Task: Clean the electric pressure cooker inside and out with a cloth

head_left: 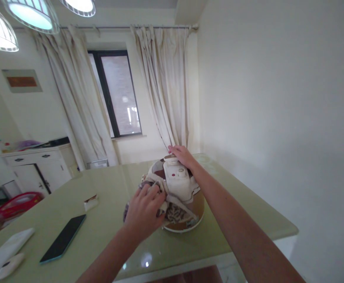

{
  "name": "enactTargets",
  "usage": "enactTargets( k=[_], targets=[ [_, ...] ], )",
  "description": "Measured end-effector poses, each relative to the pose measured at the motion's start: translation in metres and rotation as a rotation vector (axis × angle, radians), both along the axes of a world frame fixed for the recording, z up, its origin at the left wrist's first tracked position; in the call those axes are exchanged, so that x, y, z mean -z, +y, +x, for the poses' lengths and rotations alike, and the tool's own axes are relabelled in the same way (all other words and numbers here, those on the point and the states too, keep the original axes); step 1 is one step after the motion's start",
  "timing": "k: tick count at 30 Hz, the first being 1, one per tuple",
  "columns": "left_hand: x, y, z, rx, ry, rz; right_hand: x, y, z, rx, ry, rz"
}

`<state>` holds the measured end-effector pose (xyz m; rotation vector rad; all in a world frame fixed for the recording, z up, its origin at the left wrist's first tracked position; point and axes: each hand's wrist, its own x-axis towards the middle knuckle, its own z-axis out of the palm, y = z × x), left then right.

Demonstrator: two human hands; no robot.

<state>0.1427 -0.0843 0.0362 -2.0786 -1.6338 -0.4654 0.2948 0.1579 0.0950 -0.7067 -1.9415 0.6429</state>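
Note:
A round brown and white appliance, which looks like a rice cooker, stands on the pale green table. Its upper side has a white panel with a red dot and a small round mark. My left hand presses a crumpled grey and white cloth against the appliance's left side, with its fingers bent over the fabric. Part of the cloth spreads across the lower front. At the far top of the appliance, my right hand grips the upper edge; its fingertips are partly hidden.
On the left of the table lie a dark phone, a small white packet, a white flat device and a rounded white object. A wall runs along the right. Beyond are curtains and a white cabinet.

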Motion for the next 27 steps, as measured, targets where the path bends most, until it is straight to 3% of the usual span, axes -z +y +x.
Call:
enactTargets(
  k=[3,8,11,20,24,27],
  targets=[
    [0.002,-0.009,0.009,-0.048,-0.049,-0.033,0.000,-0.001,0.000,0.007,0.002,-0.012],
    [-0.028,-0.006,-0.002,-0.061,-0.093,-0.218,-0.001,-0.006,0.001,0.015,-0.003,-0.007],
    [-0.036,-0.003,-0.010,-0.102,-0.073,-0.239,-0.001,-0.009,0.001,0.011,0.006,-0.012],
    [-0.017,-0.014,0.028,-0.001,-0.048,-0.133,-0.002,-0.010,0.000,-0.010,-0.011,-0.044],
    [-0.015,-0.011,0.011,0.006,-0.132,-0.157,-0.003,-0.014,0.002,-0.007,-0.011,-0.042],
    [-0.014,-0.006,-0.006,-0.096,-0.119,-0.126,-0.004,-0.015,0.003,-0.004,-0.012,-0.041]
  ],
)
